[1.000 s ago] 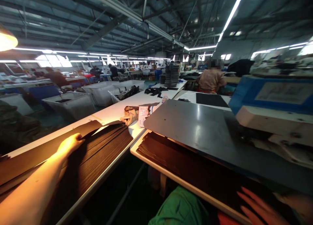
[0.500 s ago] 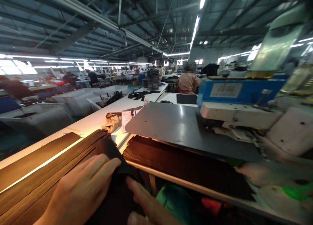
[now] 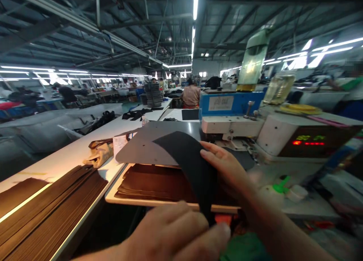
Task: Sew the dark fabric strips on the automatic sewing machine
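A dark fabric strip (image 3: 188,155) curves from the grey metal plate (image 3: 141,140) down to the front. My left hand (image 3: 176,230), low in the centre, is closed round its lower end. My right hand (image 3: 224,162) holds the strip's right edge near the sewing machine (image 3: 231,126), thumb and fingers pressed to it. Under the plate lies a stack of dark fabric pieces (image 3: 153,183). More stacked strips (image 3: 65,208) lie on the white table at the left.
A control box with a lit display (image 3: 309,142) and a green-tipped bottle (image 3: 280,185) stand at the right. Beige cloth (image 3: 99,153) lies left of the plate. A seated person (image 3: 191,95) is farther back; white bins (image 3: 56,128) stand at the left.
The view has turned right. The dark strip has moved off the left stack towards the metal plate, and my right hand has come up to its edge.
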Motion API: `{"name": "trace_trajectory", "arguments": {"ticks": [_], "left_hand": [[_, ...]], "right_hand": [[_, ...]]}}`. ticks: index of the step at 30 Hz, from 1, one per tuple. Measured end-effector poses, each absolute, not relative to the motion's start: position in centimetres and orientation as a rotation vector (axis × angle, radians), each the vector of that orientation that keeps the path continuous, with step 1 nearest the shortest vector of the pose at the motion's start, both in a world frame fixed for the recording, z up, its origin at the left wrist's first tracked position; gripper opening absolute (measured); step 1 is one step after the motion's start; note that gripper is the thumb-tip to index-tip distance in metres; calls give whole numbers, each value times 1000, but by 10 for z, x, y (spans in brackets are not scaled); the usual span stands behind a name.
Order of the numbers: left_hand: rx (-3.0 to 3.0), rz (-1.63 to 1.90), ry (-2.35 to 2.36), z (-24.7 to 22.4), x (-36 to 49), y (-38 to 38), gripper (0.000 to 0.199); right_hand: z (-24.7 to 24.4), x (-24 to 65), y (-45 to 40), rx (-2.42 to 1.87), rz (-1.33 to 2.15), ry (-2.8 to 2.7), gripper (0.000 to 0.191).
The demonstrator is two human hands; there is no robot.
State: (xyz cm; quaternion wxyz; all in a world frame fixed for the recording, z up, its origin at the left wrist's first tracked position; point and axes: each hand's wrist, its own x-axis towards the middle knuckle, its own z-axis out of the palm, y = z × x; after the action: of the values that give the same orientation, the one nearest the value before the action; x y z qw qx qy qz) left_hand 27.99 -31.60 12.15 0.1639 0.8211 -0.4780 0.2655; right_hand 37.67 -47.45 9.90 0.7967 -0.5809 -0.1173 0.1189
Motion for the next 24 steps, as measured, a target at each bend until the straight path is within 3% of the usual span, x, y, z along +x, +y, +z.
{"name": "trace_trajectory", "arguments": {"ticks": [4,10,18,24], "left_hand": [[2374,596,-1037,114,352,-317,22],[2636,346,-885,53,453,-333,31],[2623,228,-1006,47,478,-352,29],[2647,179,-1006,50,491,-355,34]], "right_hand": [[68,414,-516,-1617,176,-73,38],[44,431,-542,-1806,179,-4,37],[56,456,-549,-2024,265,-36,29],[54,491,-543,-2353,80,-69,28]]}}
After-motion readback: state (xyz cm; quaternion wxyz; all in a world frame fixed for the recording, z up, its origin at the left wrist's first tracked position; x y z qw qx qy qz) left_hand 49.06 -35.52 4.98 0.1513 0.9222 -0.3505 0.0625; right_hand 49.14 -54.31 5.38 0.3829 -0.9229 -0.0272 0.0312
